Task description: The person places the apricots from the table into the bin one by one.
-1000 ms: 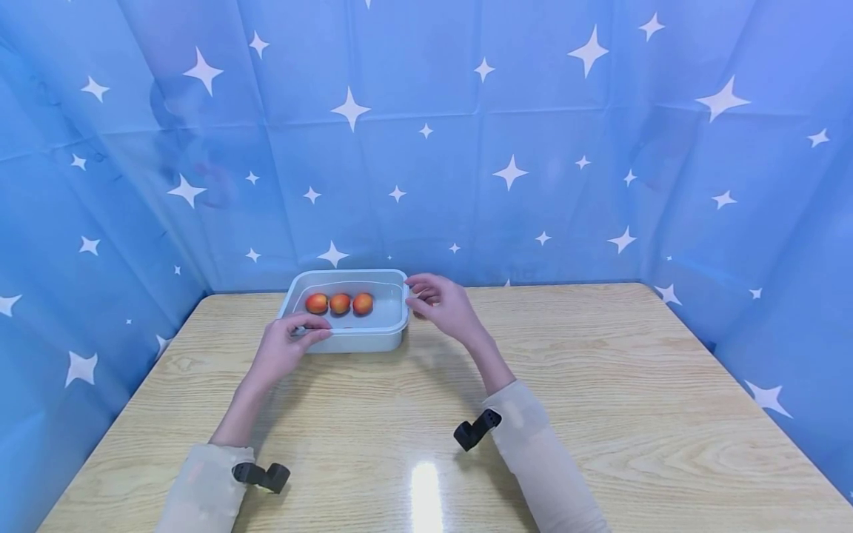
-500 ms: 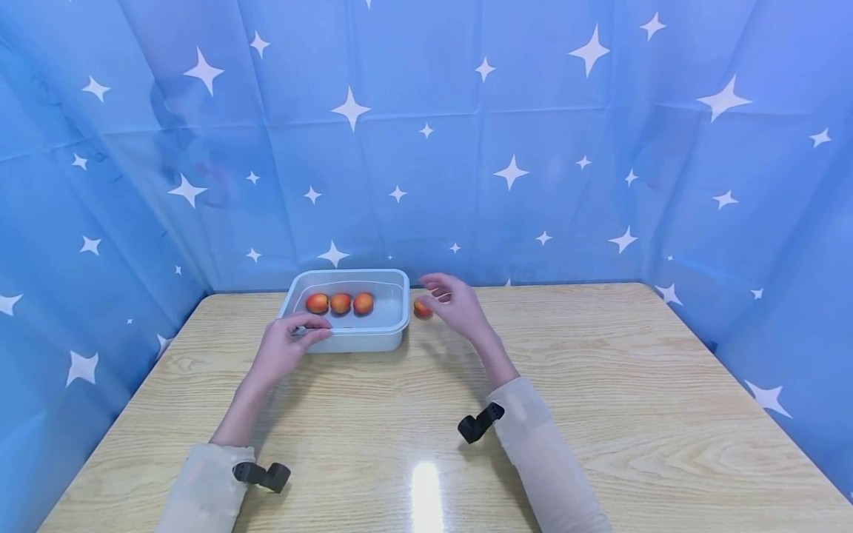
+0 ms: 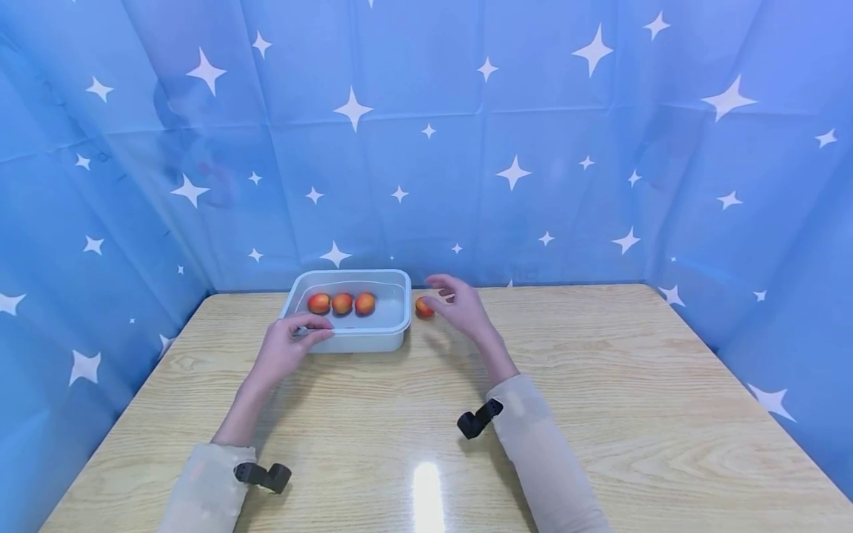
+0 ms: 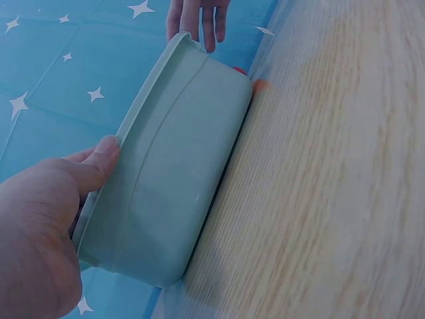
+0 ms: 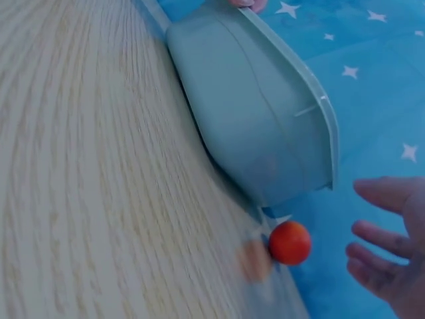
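Note:
My left hand [image 3: 281, 349] pinches the near left rim of a pale plastic tub [image 3: 366, 342], its thumb on the outer side in the left wrist view. Three small red-orange fruits, apricot-like, lie in a row on the tub's floor; the rightmost fruit [image 3: 364, 303] is near its middle. Another such fruit [image 5: 289, 243] sits on the table just outside the tub's right end. My right hand [image 3: 465, 309] hovers right beside this loose fruit, fingers spread and apart from it in the right wrist view. In the head view its thumb partly covers the fruit.
The wood-grain table [image 3: 373, 422] stretches toward me and to the right. A blue star-patterned curtain [image 3: 426, 185] hangs close behind the tub and along both sides. Black wrist cameras sit on both sleeves.
My right hand has drawn back from the tub's right rim, a little to the right, uncovering the loose fruit. My left hand and the tub stay in place.

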`<state>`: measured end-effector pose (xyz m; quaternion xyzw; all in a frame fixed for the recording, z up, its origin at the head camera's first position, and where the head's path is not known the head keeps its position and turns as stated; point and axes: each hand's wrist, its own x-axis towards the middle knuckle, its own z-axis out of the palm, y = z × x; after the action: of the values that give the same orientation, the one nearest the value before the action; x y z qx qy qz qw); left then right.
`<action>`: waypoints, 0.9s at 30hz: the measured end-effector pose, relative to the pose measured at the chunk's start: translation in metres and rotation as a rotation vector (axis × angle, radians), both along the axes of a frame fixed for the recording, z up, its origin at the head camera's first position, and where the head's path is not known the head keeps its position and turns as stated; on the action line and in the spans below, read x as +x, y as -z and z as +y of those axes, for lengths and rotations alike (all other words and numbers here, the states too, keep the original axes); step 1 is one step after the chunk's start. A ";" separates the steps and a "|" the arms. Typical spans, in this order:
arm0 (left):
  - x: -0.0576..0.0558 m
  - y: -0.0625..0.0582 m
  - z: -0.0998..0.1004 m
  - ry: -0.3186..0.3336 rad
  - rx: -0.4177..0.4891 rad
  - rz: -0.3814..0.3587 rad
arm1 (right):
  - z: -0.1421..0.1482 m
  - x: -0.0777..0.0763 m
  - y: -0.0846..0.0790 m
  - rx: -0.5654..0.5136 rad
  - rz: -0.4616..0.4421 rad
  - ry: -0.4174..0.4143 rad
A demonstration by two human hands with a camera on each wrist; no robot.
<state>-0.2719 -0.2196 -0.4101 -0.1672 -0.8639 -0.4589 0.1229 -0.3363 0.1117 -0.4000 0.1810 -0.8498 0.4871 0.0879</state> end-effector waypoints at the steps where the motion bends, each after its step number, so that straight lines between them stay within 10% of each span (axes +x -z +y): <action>1: 0.000 0.000 0.000 -0.001 0.001 0.000 | 0.000 -0.001 0.001 0.003 -0.001 -0.002; 27: 0.002 0.000 0.000 0.002 0.016 -0.002 | -0.004 -0.015 0.025 0.242 -0.054 -0.084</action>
<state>-0.2699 -0.2194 -0.4102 -0.1667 -0.8602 -0.4660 0.1231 -0.3514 0.1079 -0.4251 0.2126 -0.8962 0.3889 0.0223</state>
